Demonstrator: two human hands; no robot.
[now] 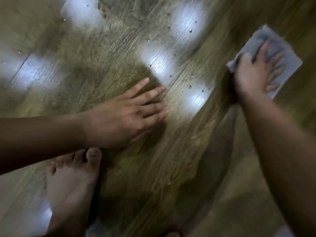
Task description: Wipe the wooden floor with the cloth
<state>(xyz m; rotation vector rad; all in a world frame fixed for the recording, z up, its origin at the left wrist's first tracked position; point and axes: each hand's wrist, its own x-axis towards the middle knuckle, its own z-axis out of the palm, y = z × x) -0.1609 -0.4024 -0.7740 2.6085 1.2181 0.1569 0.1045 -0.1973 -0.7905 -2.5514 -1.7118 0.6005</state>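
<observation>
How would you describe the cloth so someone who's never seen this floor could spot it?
Start from the wooden floor that fills the view and go to its upper right edge. There the right hand presses flat on the cloth, a pale grey-blue rectangle. It is the only fabric around; the left hand rests on bare boards beside water droplets.

The scene is dim and warm-toned, with bluish-white glare patches (159,64) reflected off the wooden floor (171,151) in a band from nine o'clock through the centre to one o'clock. Motion blur smears most of the frame, heaviest on the cloth (270,38) and right hand (253,74) at two o'clock and the bare foot (71,182) at seven, while the water droplets (190,86) near the centre look fairly crisp. Soft dark shadows sit beside the left hand (126,113) and the right wrist, and the plank lines bow toward the edges.
</observation>
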